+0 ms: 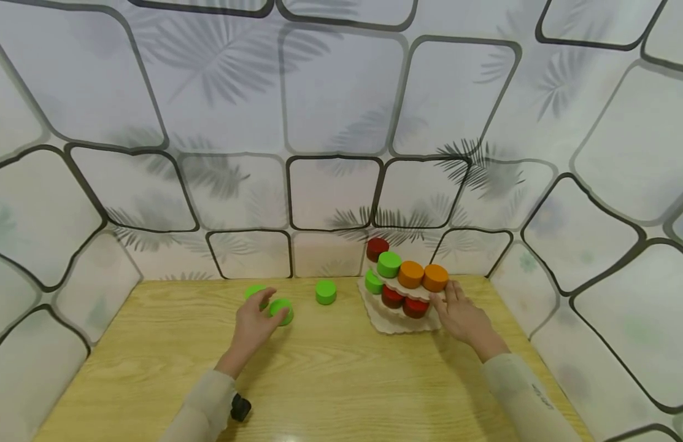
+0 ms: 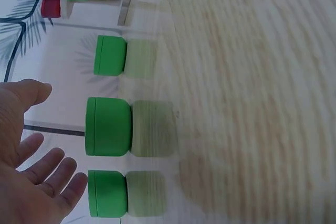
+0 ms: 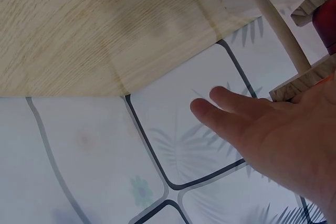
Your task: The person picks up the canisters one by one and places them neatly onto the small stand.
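Note:
My left hand (image 1: 254,325), fingers spread and bent, hovers over a green round block (image 1: 281,312). The left wrist view shows a gap between the hand (image 2: 31,166) and the middle green block (image 2: 109,127). Another green block (image 1: 255,293) stands behind the fingers, partly hidden; a third (image 1: 326,292) stands to the right. My right hand (image 1: 467,318) lies against the right side of a tiered wooden stand (image 1: 393,322). Two of its fingers (image 3: 220,121) stretch straight past a tier's edge (image 3: 302,81); the thumb's contact is hidden in the right wrist view.
The stand carries orange blocks (image 1: 411,274), red blocks (image 1: 415,307) and green blocks (image 1: 389,264) on its tiers. A patterned wall (image 1: 335,196) rises along the back and both sides of the wooden table (image 1: 330,380). A black object (image 1: 240,407) sits at the left wrist.

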{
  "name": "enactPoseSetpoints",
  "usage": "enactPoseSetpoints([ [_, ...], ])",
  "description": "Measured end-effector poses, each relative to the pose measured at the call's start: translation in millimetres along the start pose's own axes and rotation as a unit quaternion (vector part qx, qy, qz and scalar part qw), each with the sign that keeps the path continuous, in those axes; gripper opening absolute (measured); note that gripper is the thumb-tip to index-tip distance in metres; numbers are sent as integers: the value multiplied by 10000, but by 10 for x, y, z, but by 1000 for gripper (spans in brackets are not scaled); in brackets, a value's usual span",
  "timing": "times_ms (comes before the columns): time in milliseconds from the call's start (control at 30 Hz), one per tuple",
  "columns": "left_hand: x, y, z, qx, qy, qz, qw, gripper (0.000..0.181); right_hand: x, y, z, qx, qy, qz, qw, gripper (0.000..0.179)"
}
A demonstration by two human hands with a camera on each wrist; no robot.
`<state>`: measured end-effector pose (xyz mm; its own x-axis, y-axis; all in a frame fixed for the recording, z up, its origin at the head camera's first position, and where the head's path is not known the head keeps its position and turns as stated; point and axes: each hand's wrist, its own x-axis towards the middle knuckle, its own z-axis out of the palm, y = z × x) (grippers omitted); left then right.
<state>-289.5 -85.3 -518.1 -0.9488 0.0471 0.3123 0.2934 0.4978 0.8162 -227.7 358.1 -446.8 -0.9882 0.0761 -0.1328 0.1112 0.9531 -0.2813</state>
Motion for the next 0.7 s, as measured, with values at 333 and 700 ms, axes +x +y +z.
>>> enactPoseSetpoints([
  [333,-56,-86,-44,200,-84,-44,9998,59,-2,-3,6,-155,202,-1,9997,89],
  [700,-62,-189,-19,8,-395,-228,9990,65,-5,7,18,-111,211,8,9997,91],
])
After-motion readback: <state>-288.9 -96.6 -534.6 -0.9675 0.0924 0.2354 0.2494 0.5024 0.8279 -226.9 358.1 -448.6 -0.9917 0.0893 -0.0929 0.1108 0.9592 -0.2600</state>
